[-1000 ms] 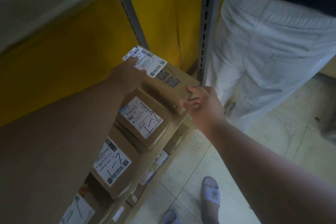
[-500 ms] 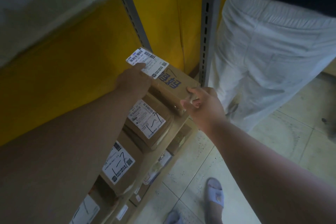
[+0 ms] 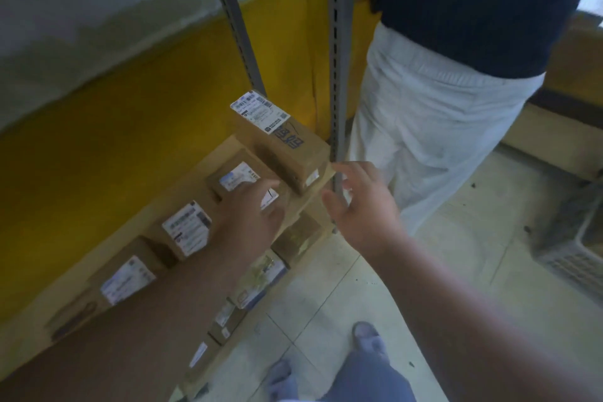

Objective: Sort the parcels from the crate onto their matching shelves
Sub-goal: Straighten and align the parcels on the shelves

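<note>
Both our hands have let go of the brown parcel (image 3: 287,147) we were holding a moment ago, and they have pulled back from it. Now the parcel sits by itself at the right end of the shelf (image 3: 225,143), next to the gray post (image 3: 337,75). Its white label (image 3: 259,111) faces up. Our left hand (image 3: 251,219) hovers over the next box (image 3: 238,178) in the row, fingers (image 3: 261,188) straight and spread, holding nothing. Our right hand (image 3: 362,202) floats just off the front edge of the shelf, near the parcel's corner, with its fingers loosely bent and holding nothing. More boxes with white labels line up along the shelf toward its left end. Lower down there are more boxes. A person in white trousers (image 3: 434,127) stands just past the post. Part of a gray crate (image 3: 574,245) shows on the floor (image 3: 375,300)
</note>
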`<state>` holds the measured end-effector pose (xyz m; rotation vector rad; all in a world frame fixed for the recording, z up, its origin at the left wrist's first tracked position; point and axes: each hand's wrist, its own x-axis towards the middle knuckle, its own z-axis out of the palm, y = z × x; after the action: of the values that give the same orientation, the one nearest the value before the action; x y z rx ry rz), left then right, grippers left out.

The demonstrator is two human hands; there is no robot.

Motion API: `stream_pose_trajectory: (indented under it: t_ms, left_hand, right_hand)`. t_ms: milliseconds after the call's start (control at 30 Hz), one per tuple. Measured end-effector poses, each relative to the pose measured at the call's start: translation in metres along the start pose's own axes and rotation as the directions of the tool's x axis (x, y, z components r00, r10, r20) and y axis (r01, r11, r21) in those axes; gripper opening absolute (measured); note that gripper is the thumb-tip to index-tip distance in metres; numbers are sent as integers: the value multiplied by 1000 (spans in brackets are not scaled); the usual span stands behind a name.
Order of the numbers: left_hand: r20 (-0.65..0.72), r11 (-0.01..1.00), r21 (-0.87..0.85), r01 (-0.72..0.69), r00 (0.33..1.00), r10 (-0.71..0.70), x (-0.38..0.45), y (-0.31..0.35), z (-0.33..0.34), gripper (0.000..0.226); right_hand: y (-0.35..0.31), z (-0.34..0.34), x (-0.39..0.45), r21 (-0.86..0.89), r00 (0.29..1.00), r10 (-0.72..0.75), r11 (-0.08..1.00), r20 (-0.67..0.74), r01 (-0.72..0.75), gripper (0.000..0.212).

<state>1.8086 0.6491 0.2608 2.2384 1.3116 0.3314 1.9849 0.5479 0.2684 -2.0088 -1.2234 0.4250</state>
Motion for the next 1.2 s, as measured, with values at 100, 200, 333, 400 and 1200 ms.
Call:
stream_pose_trajectory:
  t_ms: [100,200,333,400,1200]
  left_hand:
    - [-66,995,96,-11,998,18,-28,10,-9,40]
    - [-151,994,100,34,988,-19,-52,22,-12,41]
    - [-274,979,54,196,946,-175,-90,41,0,39]
    - [-293,963,44,264,925,-240,-112,49,5,40]
    - [-295,579,-217,786,513,-806,-421,-107,88,47]
  right_hand:
    - [-12,-16,-4,10,994,-111,994,23,111,40]
    - [-21,-33,2,6,962,-257,966,96,258,39]
    - [-31,-58,6,-8,890,-415,906,191,424,42]
    - [-40,-64,4,0,855,-476,874,208,487,41]
    - [-137,146,-231,349,262,-701,599,663,721,30]
